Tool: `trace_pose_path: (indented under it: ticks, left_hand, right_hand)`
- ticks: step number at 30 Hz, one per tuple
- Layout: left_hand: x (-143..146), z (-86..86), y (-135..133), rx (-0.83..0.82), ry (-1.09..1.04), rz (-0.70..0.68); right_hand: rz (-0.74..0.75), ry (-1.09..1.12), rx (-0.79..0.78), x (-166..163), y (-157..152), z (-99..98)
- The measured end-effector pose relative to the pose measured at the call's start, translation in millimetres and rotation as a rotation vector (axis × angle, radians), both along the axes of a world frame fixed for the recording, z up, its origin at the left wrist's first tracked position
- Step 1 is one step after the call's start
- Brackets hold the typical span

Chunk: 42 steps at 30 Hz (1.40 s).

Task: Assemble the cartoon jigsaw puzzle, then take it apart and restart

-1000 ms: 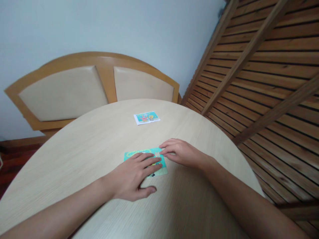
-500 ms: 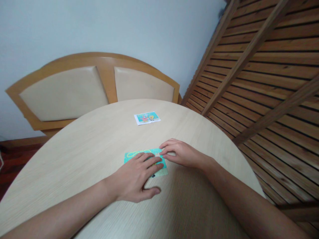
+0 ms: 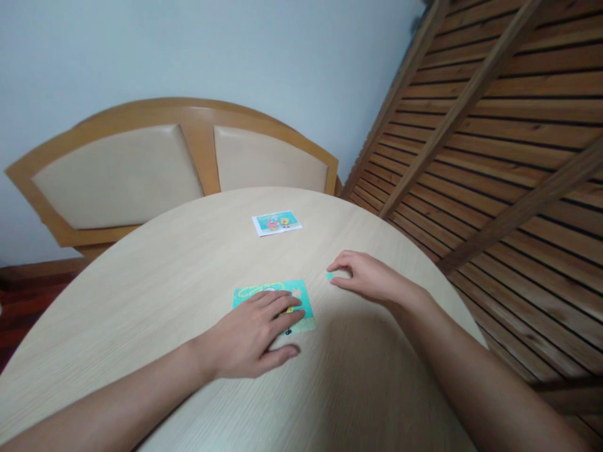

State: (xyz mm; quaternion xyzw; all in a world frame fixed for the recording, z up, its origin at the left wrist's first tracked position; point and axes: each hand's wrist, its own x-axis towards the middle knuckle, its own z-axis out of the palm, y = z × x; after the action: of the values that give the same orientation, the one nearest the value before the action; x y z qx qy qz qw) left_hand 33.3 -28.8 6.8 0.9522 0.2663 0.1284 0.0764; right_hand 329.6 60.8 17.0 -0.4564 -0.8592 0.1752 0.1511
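Observation:
A small turquoise jigsaw puzzle [image 3: 296, 296] lies flat on the round light-wood table [image 3: 188, 263] in front of me. My left hand [image 3: 254, 336] rests flat on it with the fingers stretched out, covering its lower left part. My right hand [image 3: 372, 279] is off to the puzzle's right, fingers curled and pinching a small turquoise puzzle piece [image 3: 330, 275] against the tabletop. A gap of bare table separates that piece from the puzzle's right edge.
A small cartoon picture card [image 3: 277, 223] lies farther back on the table. Behind the table stands a wooden bench back with beige padded panels [image 3: 141, 169]. A slatted wooden wall [image 3: 509, 144] runs along the right, close to the table's edge.
My right hand has drawn away from the puzzle's upper right corner to the right, taking a small turquoise piece with it. My left hand has stayed on the puzzle.

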Motion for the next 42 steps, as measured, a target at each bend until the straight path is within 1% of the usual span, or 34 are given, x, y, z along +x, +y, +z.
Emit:
trace_pose_path:
  ticks: [6, 13, 19, 27, 34, 38, 42]
  left_hand:
    - [-2, 0.9, 0, -0.007, -0.006, -0.02]
    - [-3, -2.5, 0, -0.03, -0.033, -0.096]
    - [-3, 2.4, 0, -0.057, -0.051, -0.132]
    - [-5, -1.5, -1, -0.06, -0.035, -0.162]
    - [-6, -1.3, -1, -0.068, -0.045, -0.177]
    - [-6, -0.9, -1, -0.073, -0.043, -0.173]
    - [-6, -0.5, -1, -0.075, -0.042, -0.172]
  right_hand:
    - [0.013, 0.023, -0.013, -6, 0, -1.5]
    - [0.028, 0.048, -0.044, -7, -3, -0.8]
    - [-0.069, 0.016, -0.03, -9, -2, -1.9]
    - [-0.126, 0.083, -0.07, -10, 3, -11.5]
    - [-0.044, 0.294, -0.206, -21, -4, -11.9]
    - [-0.01, 0.375, -0.216, -32, -11, -7.7]
    - [0.008, 0.372, -0.217, -39, -16, -5.4]
